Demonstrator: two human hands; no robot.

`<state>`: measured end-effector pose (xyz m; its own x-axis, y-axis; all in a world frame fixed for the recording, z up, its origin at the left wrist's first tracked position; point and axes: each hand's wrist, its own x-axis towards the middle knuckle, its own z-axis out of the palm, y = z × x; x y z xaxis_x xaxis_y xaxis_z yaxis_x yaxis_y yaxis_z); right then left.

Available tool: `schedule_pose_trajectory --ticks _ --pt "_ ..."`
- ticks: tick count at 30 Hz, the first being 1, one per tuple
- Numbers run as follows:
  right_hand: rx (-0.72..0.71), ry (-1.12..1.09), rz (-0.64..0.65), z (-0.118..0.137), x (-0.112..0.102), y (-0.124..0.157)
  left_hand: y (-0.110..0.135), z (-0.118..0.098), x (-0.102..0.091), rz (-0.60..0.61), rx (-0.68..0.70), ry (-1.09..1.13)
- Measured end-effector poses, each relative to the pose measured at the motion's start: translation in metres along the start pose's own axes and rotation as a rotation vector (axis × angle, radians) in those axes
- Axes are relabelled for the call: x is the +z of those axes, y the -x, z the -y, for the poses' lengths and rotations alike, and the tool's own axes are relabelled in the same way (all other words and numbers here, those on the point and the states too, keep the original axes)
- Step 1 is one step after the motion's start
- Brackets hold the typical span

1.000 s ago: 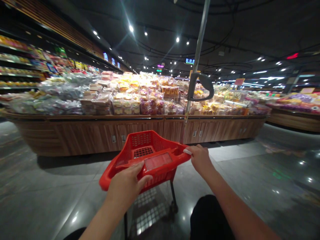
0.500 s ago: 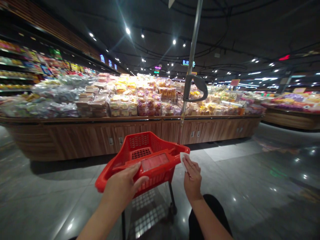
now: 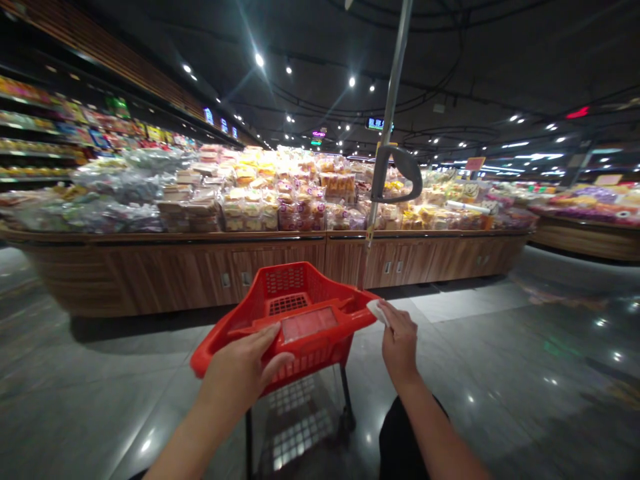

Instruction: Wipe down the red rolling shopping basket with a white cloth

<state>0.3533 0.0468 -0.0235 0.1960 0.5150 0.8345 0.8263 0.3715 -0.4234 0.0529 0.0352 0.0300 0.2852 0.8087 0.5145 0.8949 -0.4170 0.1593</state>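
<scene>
A red plastic shopping cart [image 3: 306, 337] stands in front of me, its basket above dark metal legs. My left hand [image 3: 246, 363] grips the left part of its handle bar, fingers over the top and thumb on the near side. A clear-covered panel [image 3: 310, 325] lies in the middle of the handle. At the handle's right end, my right hand [image 3: 400, 337] is closed on a folded white wipe [image 3: 377, 311], which touches the red corner. The palm side of my right hand is partly hidden.
Beyond the cart runs a wood-panelled display counter [image 3: 175, 273] heaped with bagged baked goods [image 3: 300, 200]. A metal pole [image 3: 395, 80] with a grey loop [image 3: 400, 175] rises just behind the cart's right side. Packed shelves [image 3: 40, 140] line the left; another display [image 3: 590, 227] stands right.
My right hand has moved slightly right with the wipe, to the handle's outer corner. The left hand keeps its grip on the cart. The view has shifted a little.
</scene>
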Motion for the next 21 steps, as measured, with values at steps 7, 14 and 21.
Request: schedule_pose_trajectory --ticks 7,14,21 --pt "-0.155 -0.072 0.192 0.024 -0.009 -0.005 -0.003 0.003 -0.005 0.051 -0.066 0.085" --pt "-0.099 0.047 0.514 0.011 -0.029 -0.060 -0.005 0.013 -0.007 0.039 -0.039 0.126" --pt "-0.102 0.017 0.759 0.042 -0.012 -0.078 -0.006 0.016 -0.008 0.050 -0.052 0.133"
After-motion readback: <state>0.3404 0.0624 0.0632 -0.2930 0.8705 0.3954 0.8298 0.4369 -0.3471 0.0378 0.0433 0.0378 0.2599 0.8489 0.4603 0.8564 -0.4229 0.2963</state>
